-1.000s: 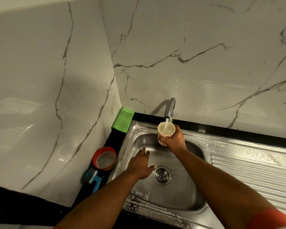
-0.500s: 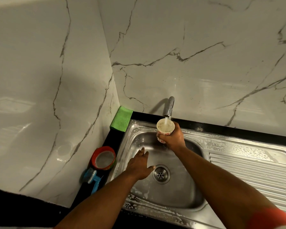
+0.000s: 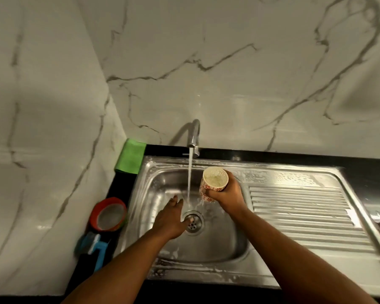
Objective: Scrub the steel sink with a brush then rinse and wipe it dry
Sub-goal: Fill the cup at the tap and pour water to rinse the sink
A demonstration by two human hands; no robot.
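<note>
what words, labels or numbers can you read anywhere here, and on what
None can be read.
cup in the right hand: a red flower pattern only, no lettering.
red-rimmed tub and blue brush beside the sink: no legible print; the brush is blurred.
green cloth and tap: no marks visible.

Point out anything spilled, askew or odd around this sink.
Nothing is damaged or knocked over. Soapy foam patches lie on the sink rim and drainboard. The tap runs past the cup, which the right hand holds beside the stream.
</note>
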